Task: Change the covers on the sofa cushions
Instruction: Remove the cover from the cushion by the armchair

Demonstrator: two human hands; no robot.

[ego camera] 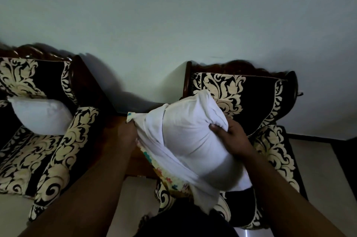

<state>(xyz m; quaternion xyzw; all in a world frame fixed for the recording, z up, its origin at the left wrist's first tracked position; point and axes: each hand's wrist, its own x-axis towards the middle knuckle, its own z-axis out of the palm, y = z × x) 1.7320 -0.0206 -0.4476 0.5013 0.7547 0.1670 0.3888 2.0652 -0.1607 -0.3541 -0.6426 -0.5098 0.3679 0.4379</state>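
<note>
A white cushion (189, 136) is held up in front of me, between the two armchairs. A cover (154, 151), white inside with a colourful patterned outer face, is bunched around its left and lower side. My left hand (126, 134) grips the cover's edge at the cushion's left. My right hand (229, 138) clutches the cushion's right side, thumb pressed into the fabric. A second bare white cushion (41, 117) lies on the seat of the left armchair.
Two dark armchairs with cream floral upholstery stand against a pale wall, the left armchair (58, 159) and the right armchair (251, 97). A wooden side table (116, 126) sits between them. Light floor shows below.
</note>
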